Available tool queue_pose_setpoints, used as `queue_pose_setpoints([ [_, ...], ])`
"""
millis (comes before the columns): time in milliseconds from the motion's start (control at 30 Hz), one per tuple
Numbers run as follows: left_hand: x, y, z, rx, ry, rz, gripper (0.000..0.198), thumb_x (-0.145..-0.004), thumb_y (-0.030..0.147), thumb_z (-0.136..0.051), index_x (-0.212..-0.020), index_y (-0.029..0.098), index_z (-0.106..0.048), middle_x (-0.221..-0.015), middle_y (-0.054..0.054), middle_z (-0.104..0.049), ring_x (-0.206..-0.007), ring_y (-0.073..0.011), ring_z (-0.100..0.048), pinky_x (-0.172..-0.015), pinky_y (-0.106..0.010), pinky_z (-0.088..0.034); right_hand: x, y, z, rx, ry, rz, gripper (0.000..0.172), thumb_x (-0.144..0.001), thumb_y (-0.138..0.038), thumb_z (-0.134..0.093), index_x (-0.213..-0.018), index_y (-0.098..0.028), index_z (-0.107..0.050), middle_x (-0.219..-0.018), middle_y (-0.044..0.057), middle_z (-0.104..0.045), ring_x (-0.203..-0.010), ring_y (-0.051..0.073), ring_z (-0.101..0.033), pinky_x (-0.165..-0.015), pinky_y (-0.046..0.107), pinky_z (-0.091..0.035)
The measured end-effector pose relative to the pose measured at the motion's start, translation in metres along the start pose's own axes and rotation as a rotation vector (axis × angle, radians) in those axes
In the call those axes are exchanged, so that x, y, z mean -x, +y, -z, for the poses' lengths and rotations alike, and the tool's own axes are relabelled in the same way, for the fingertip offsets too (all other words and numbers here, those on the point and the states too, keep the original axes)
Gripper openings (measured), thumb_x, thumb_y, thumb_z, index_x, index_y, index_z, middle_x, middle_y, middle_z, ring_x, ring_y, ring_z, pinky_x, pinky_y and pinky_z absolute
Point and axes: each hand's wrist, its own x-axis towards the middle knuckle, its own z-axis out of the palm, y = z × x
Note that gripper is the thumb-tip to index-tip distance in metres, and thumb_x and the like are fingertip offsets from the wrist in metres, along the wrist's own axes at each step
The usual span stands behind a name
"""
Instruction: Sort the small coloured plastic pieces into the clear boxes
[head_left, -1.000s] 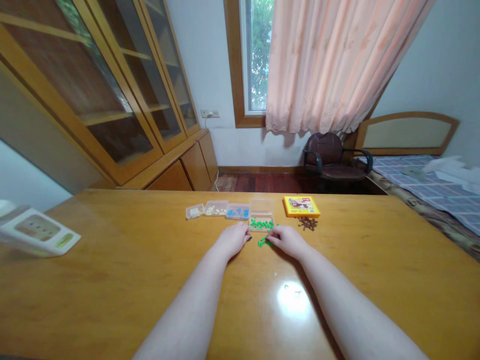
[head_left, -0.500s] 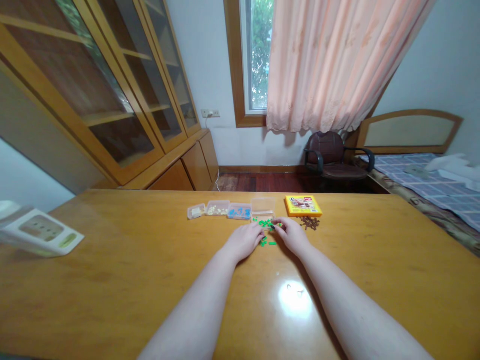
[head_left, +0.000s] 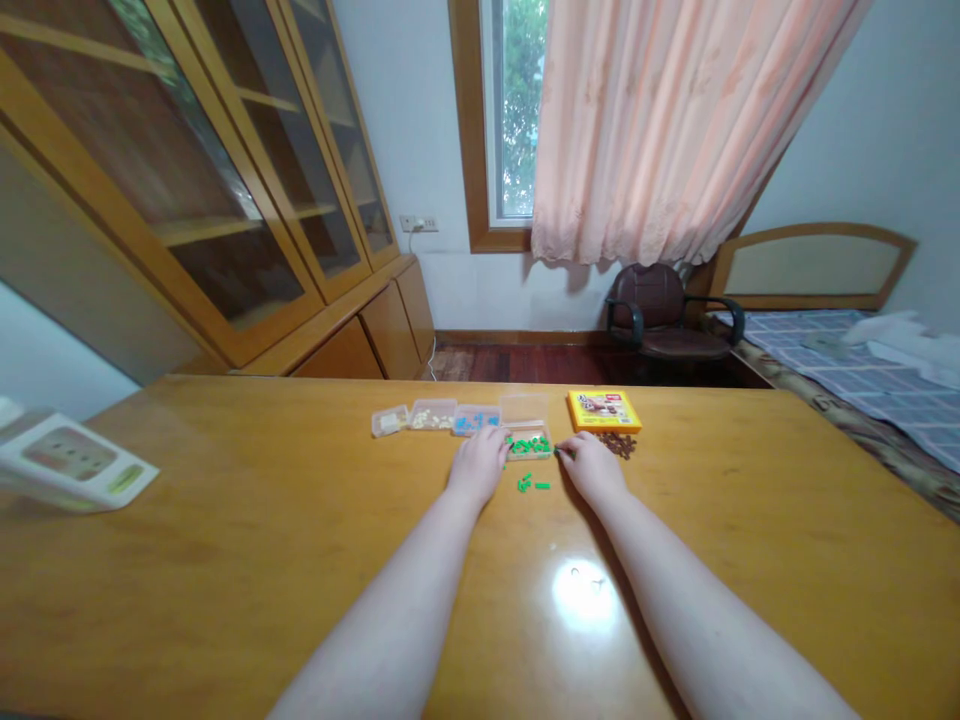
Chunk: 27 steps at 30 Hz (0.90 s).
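Note:
A small clear plastic box [head_left: 528, 457] with its lid raised at the back holds many small green pieces [head_left: 531, 444]. My left hand [head_left: 478, 467] is at its left side, fingers curled with the tips by the box's edge; whatever they grip is hidden. To the right of the box, my right hand [head_left: 591, 464] has thumb and fingers pinched together on a small green piece [head_left: 557, 452]. Several loose green pieces [head_left: 525, 483] and a longer green bar [head_left: 542, 486] lie on the table in front of the box.
Left of the green box stand a box of blue pieces [head_left: 466, 424], a box of cream pieces [head_left: 433, 415] and a smaller clear box [head_left: 390, 421]. A yellow flat box [head_left: 604, 411] lies behind brown pieces [head_left: 619, 445]. A white container [head_left: 75, 455] stands at the table's left.
My left hand has shifted left, away from the front of the green box, uncovering more of it. My right hand has drawn slightly right, off the box's contents.

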Motion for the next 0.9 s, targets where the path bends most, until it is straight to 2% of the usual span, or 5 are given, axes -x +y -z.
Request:
queue_pose_setpoints([
  [167, 0.005, -0.005, 0.016, -0.043, -0.133, -0.019, 0.018, -0.089, 0.03, -0.047, -0.097, 0.023, -0.061, -0.099, -0.004, -0.061, -0.092, -0.0167, -0.058, -0.079, -0.026, -0.044, 0.0, 0.0, 0.0, 0.004, 0.029, 0.029, 0.017, -0.083, -0.026, -0.054, -0.079, -0.021, -0.07, -0.085, 0.004, -0.063, -0.076, 0.015, -0.059, -0.063, 0.024, -0.038],
  [333, 0.008, -0.007, 0.028, -0.069, -0.358, -0.065, 0.015, -0.081, 0.035, -0.058, -0.09, 0.024, -0.062, -0.095, -0.003, -0.063, -0.087, -0.0181, -0.06, -0.074, -0.026, -0.044, 0.002, -0.001, -0.001, -0.166, 0.242, 0.067, 0.02, -0.086, -0.029, -0.05, -0.085, -0.019, -0.068, -0.09, 0.005, -0.065, -0.082, 0.016, -0.059, -0.072, 0.025, -0.042],
  [433, 0.007, -0.006, 0.027, -0.094, -0.391, -0.053, 0.012, -0.083, 0.03, -0.055, -0.087, 0.022, -0.063, -0.093, -0.005, -0.065, -0.086, -0.0195, -0.061, -0.074, -0.027, -0.045, 0.002, -0.003, -0.003, -0.262, 0.198, 0.172, 0.022, -0.086, -0.028, -0.049, -0.095, -0.019, -0.067, -0.092, 0.005, -0.065, -0.086, 0.017, -0.06, -0.077, 0.025, -0.043],
  [633, 0.009, -0.004, 0.024, -0.095, -0.35, -0.081, 0.017, -0.087, 0.028, -0.047, -0.085, 0.02, -0.062, -0.089, -0.006, -0.065, -0.08, -0.0198, -0.062, -0.07, -0.029, -0.046, 0.003, -0.006, -0.001, -0.268, 0.124, 0.188, 0.023, -0.084, -0.025, -0.049, -0.097, -0.019, -0.067, -0.091, 0.006, -0.065, -0.085, 0.017, -0.059, -0.077, 0.027, -0.044],
  [900, 0.005, 0.007, 0.01, -0.005, -0.052, -0.045, 0.024, -0.091, 0.027, -0.043, -0.11, 0.02, -0.057, -0.108, -0.006, -0.061, -0.097, -0.0174, -0.057, -0.086, -0.028, -0.044, 0.011, -0.015, 0.003, -0.281, -0.132, 0.42, 0.02, -0.084, -0.025, -0.052, -0.094, -0.025, -0.069, -0.089, 0.002, -0.067, -0.08, 0.015, -0.06, -0.073, 0.024, -0.044],
])
